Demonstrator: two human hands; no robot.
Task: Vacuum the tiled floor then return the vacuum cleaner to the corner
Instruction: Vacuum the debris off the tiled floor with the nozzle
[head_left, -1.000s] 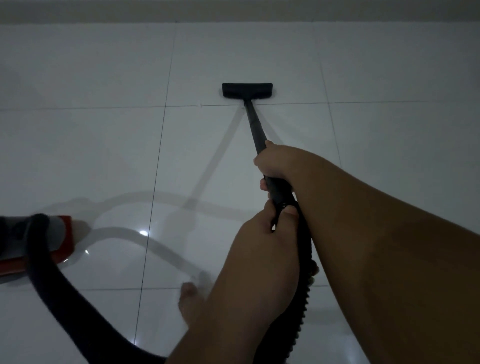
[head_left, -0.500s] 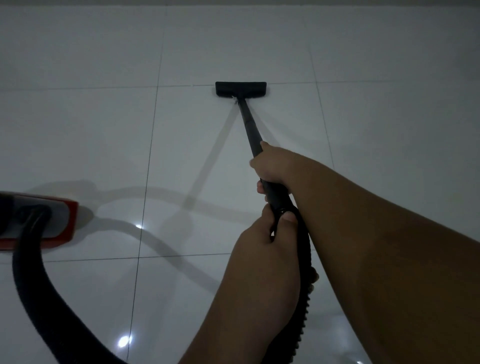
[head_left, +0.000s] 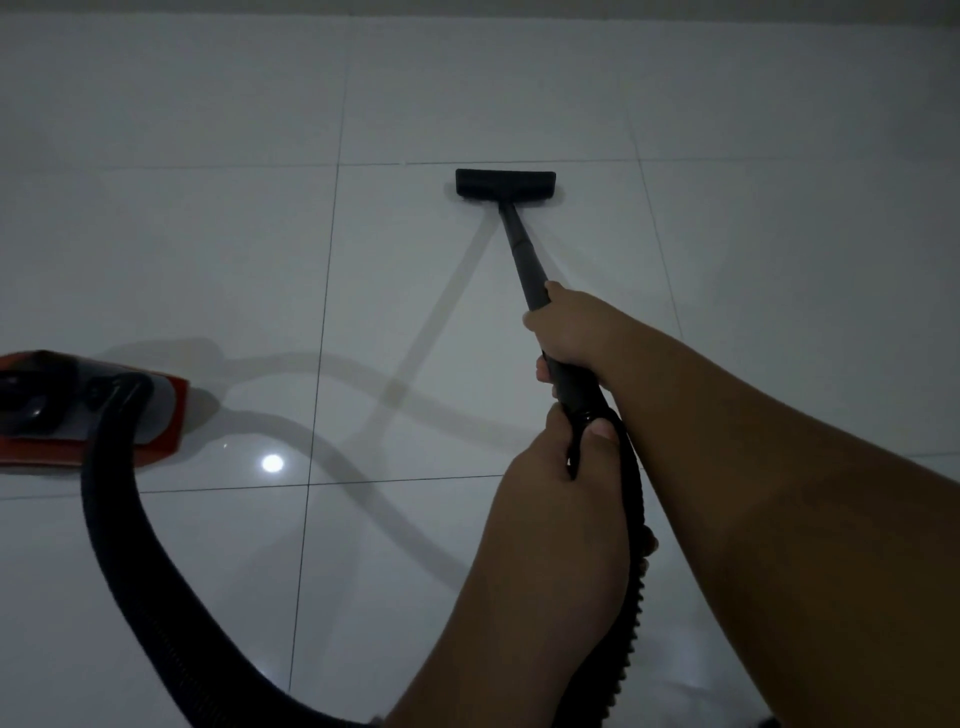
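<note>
– Looking down from head height, what is there?

– Two bare forearms reach in from five o'clock over a pale, glossy tiled floor (head_left: 208, 249) with thin dark grout lines. The right hand (head_left: 569, 330) is clenched around a black wand (head_left: 522, 254), fingers wrapped under it. The left hand (head_left: 558, 467) sits just behind, toward six o'clock, gripping the wand where the ribbed black hose (head_left: 130, 545) joins, thumb pressed on top.

– Where does the wand lead?

– Up toward twelve o'clock, ending in a flat black floor nozzle (head_left: 505, 184) that rests on the tile just below a grout line.

– And the machine itself?

– An orange and grey vacuum cleaner body (head_left: 161, 410) sits on the floor at nine o'clock, partly cut off by the edge. The hose leaves its top, loops down toward seven o'clock, passes under the arms and rises to the hands.

– Anything else?

– A small bright light reflection (head_left: 272, 463) shines on the tile just right of the body, and soft shadows of wand and hose cross the floor between them.
</note>
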